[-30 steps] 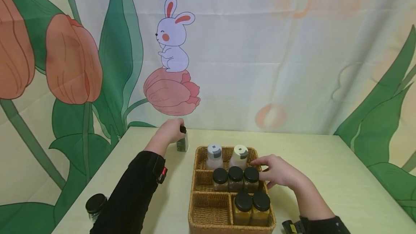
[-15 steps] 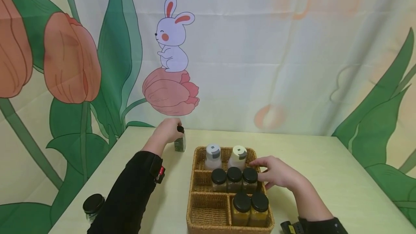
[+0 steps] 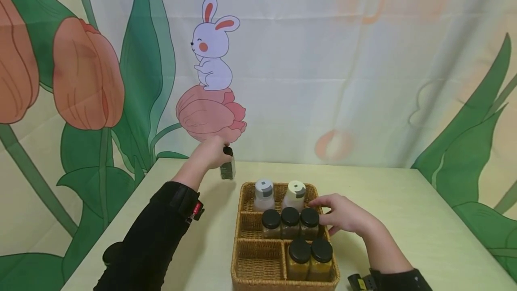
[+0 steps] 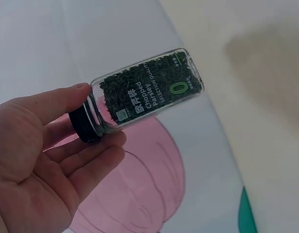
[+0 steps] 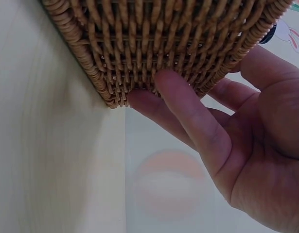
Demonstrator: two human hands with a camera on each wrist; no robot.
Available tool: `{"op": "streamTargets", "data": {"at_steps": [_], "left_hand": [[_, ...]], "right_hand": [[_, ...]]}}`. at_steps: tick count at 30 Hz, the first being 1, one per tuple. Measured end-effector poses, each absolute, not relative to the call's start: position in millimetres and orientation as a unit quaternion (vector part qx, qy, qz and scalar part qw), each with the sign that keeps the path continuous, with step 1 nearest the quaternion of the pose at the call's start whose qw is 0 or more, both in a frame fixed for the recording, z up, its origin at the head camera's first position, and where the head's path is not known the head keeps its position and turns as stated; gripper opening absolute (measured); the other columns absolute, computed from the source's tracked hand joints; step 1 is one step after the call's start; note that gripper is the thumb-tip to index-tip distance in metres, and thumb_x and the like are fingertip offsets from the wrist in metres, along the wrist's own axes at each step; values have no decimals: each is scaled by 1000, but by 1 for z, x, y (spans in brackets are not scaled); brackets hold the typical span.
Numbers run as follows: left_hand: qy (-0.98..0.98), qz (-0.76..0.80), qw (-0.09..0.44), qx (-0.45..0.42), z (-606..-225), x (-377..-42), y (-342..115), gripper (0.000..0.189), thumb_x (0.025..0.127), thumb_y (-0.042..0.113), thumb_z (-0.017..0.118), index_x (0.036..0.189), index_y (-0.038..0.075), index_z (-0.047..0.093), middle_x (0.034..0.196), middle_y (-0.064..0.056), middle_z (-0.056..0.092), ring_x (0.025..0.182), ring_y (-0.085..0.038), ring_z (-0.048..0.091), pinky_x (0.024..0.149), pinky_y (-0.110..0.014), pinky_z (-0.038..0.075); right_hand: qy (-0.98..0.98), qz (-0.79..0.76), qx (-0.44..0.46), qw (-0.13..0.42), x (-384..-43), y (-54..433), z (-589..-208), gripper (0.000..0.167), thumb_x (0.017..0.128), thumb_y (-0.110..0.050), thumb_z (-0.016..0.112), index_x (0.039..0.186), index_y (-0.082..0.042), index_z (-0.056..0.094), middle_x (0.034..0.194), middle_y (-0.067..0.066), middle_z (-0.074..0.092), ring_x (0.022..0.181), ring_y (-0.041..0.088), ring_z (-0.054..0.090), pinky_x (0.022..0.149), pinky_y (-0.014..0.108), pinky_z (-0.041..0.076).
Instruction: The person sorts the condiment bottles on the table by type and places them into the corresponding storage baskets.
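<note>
My left hand (image 3: 209,152) pinches a small glass jar of chopped parsley (image 4: 147,87) by its black lid (image 4: 83,124). Dark green flakes fill the jar, which is just over the far left part of the table, behind the basket. On the right side of the woven basket (image 3: 258,277) rests my right hand (image 3: 347,213), its fingers straddling the rim. In the right wrist view, fingertips (image 5: 168,82) lie against the outer wicker wall.
The basket's back compartment holds two white-bodied bottles (image 3: 264,196). Black-lidded jars (image 3: 290,223) fill part of the middle row, and two yellowish jars (image 3: 300,262) stand front right. Another black lid (image 3: 111,253) shows behind the left sleeve. A printed curtain (image 3: 282,80) hangs behind the table.
My left hand has lifted the parsley jar and moved it slightly away. The left sleeve now covers most of the jar at the left. My right hand stays at the basket.
</note>
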State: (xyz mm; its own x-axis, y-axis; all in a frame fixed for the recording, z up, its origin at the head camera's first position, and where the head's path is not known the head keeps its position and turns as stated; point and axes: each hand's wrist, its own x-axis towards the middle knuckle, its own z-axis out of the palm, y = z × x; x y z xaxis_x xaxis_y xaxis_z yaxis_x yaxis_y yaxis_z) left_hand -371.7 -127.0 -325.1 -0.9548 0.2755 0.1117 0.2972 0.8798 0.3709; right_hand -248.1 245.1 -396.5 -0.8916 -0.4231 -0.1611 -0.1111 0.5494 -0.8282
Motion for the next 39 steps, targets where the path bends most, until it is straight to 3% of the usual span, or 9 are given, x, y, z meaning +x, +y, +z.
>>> {"op": "streamTargets", "data": {"at_steps": [4,11,23,25,31,36,39], "left_hand": [[-967,-194,35,-161,-311,-366,-125,22,93,17,73,112,5,72,102,-11,66,87,-28,61,75,-40,54],[-964,-196,52,-170,-293,-354,-123,25,91,19,75,112,5,74,105,-11,69,89,-28,66,79,-43,58],[-961,-199,52,-184,-274,-333,-114,18,88,21,78,100,10,74,92,-6,68,78,-22,65,69,-36,56],[-961,-197,49,-185,-270,-328,-112,22,87,21,78,105,9,75,95,-6,69,79,-23,65,68,-35,56],[-961,-177,57,-203,-258,-308,-105,54,87,23,77,137,8,64,122,-13,68,87,-24,62,68,-33,53],[-957,-164,63,-229,-249,-290,-102,36,87,24,77,117,6,73,99,-7,70,79,-21,62,66,-33,53],[-956,-163,58,-239,-245,-282,-102,32,87,24,77,113,6,75,95,-3,69,78,-19,63,67,-33,53]], "right_hand": [[862,-449,-156,174,-248,245,-396,48,91,-4,67,139,3,58,145,29,49,102,27,69,63,43,61],[860,-454,-155,175,-249,246,-398,47,92,-7,69,137,3,60,144,28,50,103,29,69,63,44,61],[860,-456,-150,175,-249,248,-401,48,92,-9,71,137,2,60,145,28,50,100,30,71,63,44,61],[861,-455,-150,173,-249,248,-400,48,92,-10,72,137,2,61,144,28,51,99,30,71,63,43,61],[862,-453,-152,171,-250,247,-400,48,92,-12,73,137,2,61,144,28,51,98,30,72,63,43,61],[858,-458,-154,172,-250,247,-401,47,92,-10,72,136,2,61,144,28,51,98,29,71,63,43,61],[858,-458,-155,172,-250,247,-401,48,92,-11,73,136,2,61,143,27,52,98,29,71,63,43,61]]}}
